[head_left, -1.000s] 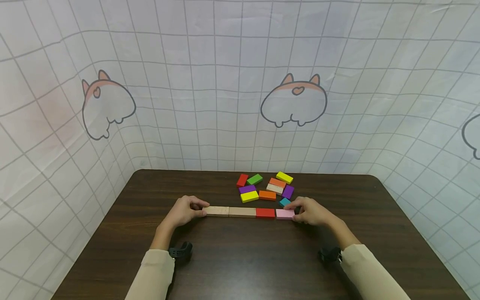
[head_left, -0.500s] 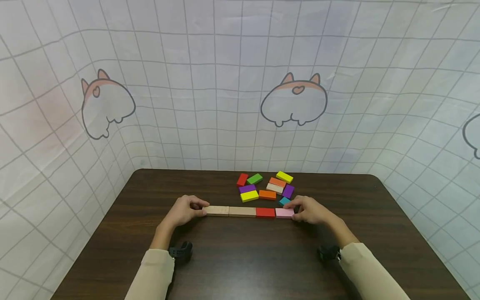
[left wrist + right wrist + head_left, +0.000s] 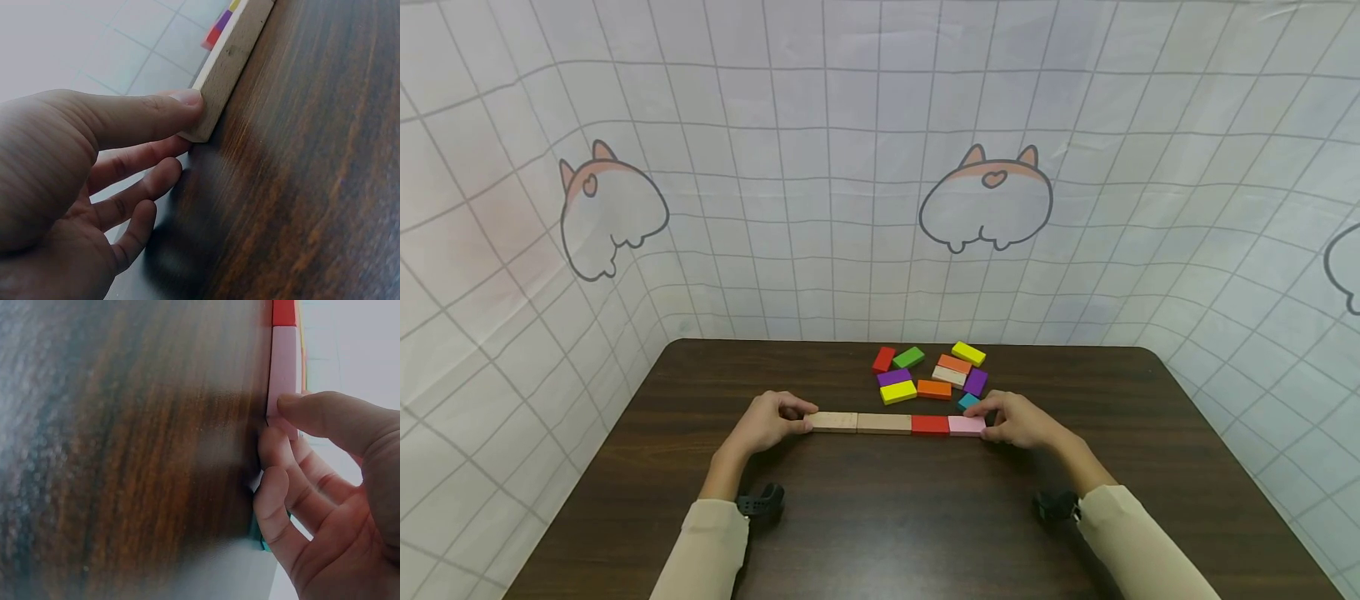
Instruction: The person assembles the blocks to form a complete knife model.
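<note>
I count 4 blocks end to end in a row [image 3: 884,424] on the table [image 3: 880,517]: 2 bare-wood blocks [image 3: 832,422], 1 red block [image 3: 930,426], 1 pink block [image 3: 966,426]; 10 loose blocks [image 3: 934,390] sit behind. Left hand [image 3: 765,422] pinches the row's wooden end, right hand [image 3: 1019,421] pinches the pink end; both arms [image 3: 703,550] reach forward, angled inward.

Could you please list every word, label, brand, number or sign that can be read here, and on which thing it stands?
There is no readable text.
Lined-up wooden blocks, red block and pink block: no lettering visible.
Wall cloth: only grid lines and cartoon drawings.
Dark wristbands: any marking is too small to read.
</note>
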Motion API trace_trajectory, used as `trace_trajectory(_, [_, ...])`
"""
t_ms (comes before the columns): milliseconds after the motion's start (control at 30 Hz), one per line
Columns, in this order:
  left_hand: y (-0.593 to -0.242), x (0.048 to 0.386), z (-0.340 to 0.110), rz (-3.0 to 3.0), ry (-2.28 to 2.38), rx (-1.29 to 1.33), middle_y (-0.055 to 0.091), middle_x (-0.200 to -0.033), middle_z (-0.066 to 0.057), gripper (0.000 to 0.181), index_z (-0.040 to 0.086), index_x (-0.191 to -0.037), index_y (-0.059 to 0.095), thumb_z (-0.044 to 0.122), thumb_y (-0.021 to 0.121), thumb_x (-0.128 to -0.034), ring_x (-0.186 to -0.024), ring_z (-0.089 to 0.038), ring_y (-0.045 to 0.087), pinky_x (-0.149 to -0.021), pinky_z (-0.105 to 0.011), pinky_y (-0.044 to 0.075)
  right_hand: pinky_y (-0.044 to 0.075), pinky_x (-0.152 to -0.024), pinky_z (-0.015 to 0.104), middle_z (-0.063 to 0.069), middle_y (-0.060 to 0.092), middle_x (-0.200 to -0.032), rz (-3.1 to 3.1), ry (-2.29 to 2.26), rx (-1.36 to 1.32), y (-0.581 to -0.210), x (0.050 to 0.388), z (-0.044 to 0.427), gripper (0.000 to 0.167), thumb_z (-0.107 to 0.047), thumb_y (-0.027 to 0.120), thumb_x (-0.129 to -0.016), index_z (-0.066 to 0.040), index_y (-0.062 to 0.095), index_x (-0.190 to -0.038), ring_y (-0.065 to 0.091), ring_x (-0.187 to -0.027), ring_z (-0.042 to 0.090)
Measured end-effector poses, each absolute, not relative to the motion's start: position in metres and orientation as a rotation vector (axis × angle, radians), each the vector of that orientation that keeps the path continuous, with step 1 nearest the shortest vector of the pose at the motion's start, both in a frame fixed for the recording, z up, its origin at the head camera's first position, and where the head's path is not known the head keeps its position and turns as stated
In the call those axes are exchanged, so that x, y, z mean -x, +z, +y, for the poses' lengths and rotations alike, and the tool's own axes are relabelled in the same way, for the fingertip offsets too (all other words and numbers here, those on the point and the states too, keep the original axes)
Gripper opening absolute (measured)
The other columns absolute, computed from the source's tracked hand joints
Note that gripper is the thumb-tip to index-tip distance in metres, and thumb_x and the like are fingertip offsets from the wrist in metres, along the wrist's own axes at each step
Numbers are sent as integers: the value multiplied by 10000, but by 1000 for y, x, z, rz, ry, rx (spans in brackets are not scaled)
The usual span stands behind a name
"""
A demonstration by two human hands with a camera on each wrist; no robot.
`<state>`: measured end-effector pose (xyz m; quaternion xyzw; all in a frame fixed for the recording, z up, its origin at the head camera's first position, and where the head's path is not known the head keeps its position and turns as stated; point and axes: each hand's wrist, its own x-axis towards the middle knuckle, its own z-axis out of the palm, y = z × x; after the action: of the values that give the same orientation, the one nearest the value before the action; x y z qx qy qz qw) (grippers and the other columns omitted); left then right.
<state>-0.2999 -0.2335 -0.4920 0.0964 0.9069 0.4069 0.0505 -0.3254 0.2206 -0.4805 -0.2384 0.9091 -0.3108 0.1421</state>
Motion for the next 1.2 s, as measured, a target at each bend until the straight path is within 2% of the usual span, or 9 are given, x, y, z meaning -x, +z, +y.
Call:
trace_trajectory(367, [-492,300,-233,2768,1226,-289,725,-1079,-7,251,200,-1142,803,185,804,-891,-867,-159,581,-763,-330,490,497,-640,268,44,607,-1061,2625,-888,688,-480,326,221,309,-110,756,-921,-178,748,-1222,513,-745,177])
trace_trajectory(1200, [-493,300,-234,2762,1235,-285,714,-1039,-11,244,193,-1134,805,169,802,-892,-844,-168,572,-740,-329,482,491,-660,260,59,613,-1068,2631,-877,711,-477,322,220,299,-127,754,-927,-171,744,-1222,518,-754,162])
